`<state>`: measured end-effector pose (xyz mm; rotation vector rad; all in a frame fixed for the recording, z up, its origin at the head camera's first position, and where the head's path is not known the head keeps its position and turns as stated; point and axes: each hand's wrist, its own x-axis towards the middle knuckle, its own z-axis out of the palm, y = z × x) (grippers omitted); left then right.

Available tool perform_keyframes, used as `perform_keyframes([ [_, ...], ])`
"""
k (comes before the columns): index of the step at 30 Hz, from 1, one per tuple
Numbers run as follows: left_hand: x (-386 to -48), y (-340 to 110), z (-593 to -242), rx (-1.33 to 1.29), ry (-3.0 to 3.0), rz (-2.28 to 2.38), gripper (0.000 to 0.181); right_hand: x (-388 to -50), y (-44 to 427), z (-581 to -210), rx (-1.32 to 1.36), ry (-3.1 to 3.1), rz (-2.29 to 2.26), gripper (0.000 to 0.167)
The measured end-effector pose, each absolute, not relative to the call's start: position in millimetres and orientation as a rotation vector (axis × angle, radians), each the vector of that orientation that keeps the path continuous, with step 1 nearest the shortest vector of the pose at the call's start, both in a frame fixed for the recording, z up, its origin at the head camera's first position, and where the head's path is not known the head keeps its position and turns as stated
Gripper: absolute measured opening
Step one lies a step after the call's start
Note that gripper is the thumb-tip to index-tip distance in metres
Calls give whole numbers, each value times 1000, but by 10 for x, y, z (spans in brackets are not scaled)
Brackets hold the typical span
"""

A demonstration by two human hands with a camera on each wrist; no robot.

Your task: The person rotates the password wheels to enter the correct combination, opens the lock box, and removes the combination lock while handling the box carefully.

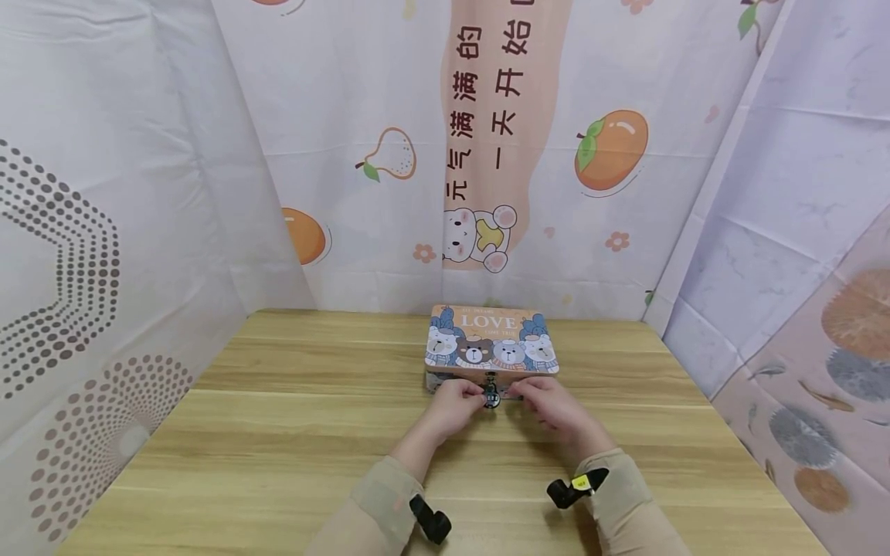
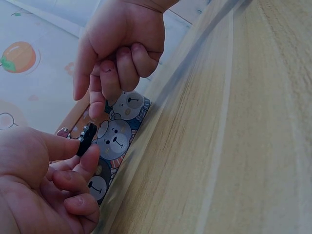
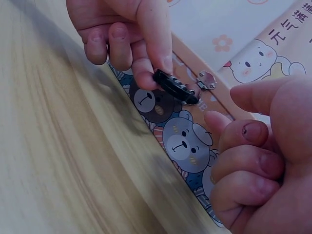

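A tin box [image 1: 490,315] with printed bears and the word LOVE stands closed at the table's back. At its front hangs a small black combination lock [image 1: 492,399], pinched by my left hand [image 1: 452,405] between thumb and index finger; the left wrist view shows the lock [image 2: 87,140] in that pinch. My right hand [image 1: 556,405] is just right of the lock, holding nothing. In the right wrist view its thumb and index finger stand apart, the other fingers curled, beside the lock [image 3: 174,87] and the metal clasp [image 3: 206,80].
The box rests on a wood-grain table [image 1: 313,409]. Behind it hangs a printed curtain [image 1: 375,224] with fruit and a bear, and more cloth hangs at the left and right sides. Each forearm bears a black wrist camera.
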<state>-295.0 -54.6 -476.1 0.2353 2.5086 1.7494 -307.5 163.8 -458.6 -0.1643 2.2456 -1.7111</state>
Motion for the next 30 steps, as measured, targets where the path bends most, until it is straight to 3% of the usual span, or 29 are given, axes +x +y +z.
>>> perform_keyframes([
  [30, -2927, -550, -4732, 253, 2475, 1776, 9, -3051, 1507, -4629, -254, 2274, -1628, 28],
])
